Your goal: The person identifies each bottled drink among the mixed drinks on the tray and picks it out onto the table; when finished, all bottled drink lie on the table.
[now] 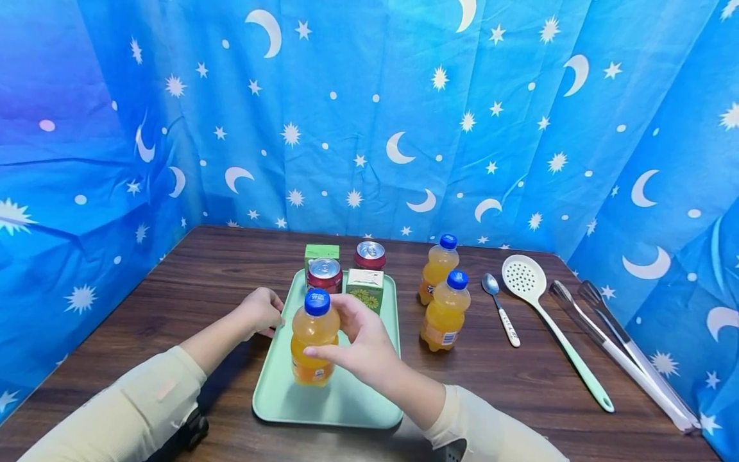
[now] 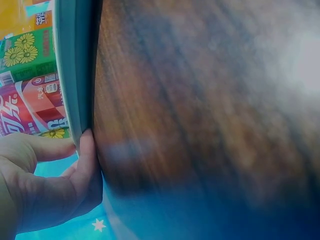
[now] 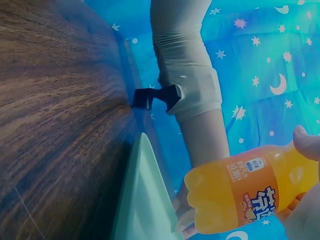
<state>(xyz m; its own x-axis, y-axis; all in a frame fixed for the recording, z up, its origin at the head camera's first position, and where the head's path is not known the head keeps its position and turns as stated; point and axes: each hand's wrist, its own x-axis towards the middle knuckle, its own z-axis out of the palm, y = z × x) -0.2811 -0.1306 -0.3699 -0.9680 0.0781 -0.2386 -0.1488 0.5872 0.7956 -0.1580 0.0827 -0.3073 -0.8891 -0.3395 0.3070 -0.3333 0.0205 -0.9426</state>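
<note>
My right hand [image 1: 369, 340] grips an orange soda bottle [image 1: 314, 359] with a blue cap, thumb and fingers around its side. The bottle is upright over the near half of a light green tray [image 1: 277, 401]; in the right wrist view its base shows above the tray's rim [image 3: 142, 175]. At the tray's left rim, my left hand [image 1: 261, 312] pinches the edge between thumb and fingers, as the left wrist view shows. Standing on the tray's far half are two red soda cans [image 1: 325, 279] and two green drink cartons [image 1: 365, 294], one patterned with yellow flowers.
Right of the tray stand two more orange soda bottles [image 1: 447, 314]. Beyond them lie a small spoon [image 1: 501, 311], a slotted skimmer [image 1: 557, 327] with a pale green handle, and metal tongs [image 1: 629, 359]. A blue star-and-moon curtain [image 1: 369, 115] surrounds the dark wooden table [image 1: 202, 282].
</note>
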